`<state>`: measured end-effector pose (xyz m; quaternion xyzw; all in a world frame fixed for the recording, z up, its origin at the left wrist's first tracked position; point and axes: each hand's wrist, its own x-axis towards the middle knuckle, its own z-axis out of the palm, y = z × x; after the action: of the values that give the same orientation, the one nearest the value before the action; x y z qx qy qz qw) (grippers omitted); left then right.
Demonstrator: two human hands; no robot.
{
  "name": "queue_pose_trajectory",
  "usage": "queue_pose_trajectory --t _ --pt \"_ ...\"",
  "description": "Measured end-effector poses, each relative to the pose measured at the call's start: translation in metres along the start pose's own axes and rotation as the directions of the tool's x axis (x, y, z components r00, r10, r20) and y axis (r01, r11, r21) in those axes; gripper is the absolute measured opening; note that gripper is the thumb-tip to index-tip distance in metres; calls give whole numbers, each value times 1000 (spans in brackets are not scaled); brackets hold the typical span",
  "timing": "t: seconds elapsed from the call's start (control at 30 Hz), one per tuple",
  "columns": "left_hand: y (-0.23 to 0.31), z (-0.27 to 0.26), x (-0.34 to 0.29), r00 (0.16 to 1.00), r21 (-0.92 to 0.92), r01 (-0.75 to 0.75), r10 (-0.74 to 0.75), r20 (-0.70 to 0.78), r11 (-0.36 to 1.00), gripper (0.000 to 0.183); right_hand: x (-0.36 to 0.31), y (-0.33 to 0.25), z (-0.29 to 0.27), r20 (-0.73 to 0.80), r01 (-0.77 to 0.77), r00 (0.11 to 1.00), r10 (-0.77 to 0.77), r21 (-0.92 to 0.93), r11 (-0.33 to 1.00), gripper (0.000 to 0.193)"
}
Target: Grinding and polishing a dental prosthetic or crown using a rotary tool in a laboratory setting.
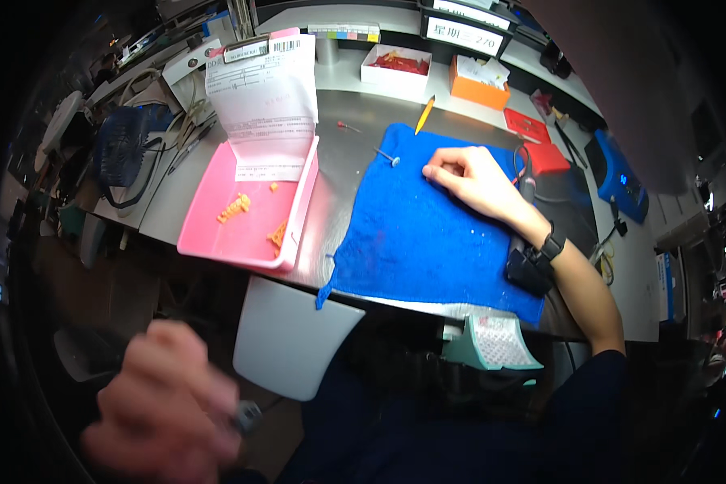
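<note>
A blue cloth (431, 242) lies on the table (339, 161), right of a pink bin (227, 232). Over the cloth's far right, the right hand (484, 181) is curled; near left, the left hand (165, 403) is blurred. Whether either grips anything, I cannot tell.

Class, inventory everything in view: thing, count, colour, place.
Bench: one, grey, centre.
Bin: one, pink, bench's left.
Pieces: several, yellow, inside the bin.
Paper: at least one, white, bin's back.
Cloth: one, blue, right of bin.
Stick: one, yellow, cloth's far edge.
Pin: one, blue, cloth's far left.
Second pin: one, red, left of cloth.
Open box: one, white, back shelf.
Second box: one, orange, right of it.
Block: one, red, right of cloth.
Device: one, blue, far right.
Wristband: one, black, right wrist.
Others: too dim.
Left hand: one, bare, lower left.
Right hand: one, bare, at cloth.
</note>
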<state>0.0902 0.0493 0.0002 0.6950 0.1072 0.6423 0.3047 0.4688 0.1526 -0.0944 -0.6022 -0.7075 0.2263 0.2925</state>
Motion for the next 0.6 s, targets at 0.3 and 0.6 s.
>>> queue_pose_trajectory --t 0.3,0.6 --pt "-88 29 20 913 -767 249 -408 -18 591 12 -8 18 -1 -48 144 987 -152 -139 980 21" --pt "-120 7 -6 930 -282 130 -215 -298 951 13 -11 10 6 -39 145 988 -148 -72 987 13"
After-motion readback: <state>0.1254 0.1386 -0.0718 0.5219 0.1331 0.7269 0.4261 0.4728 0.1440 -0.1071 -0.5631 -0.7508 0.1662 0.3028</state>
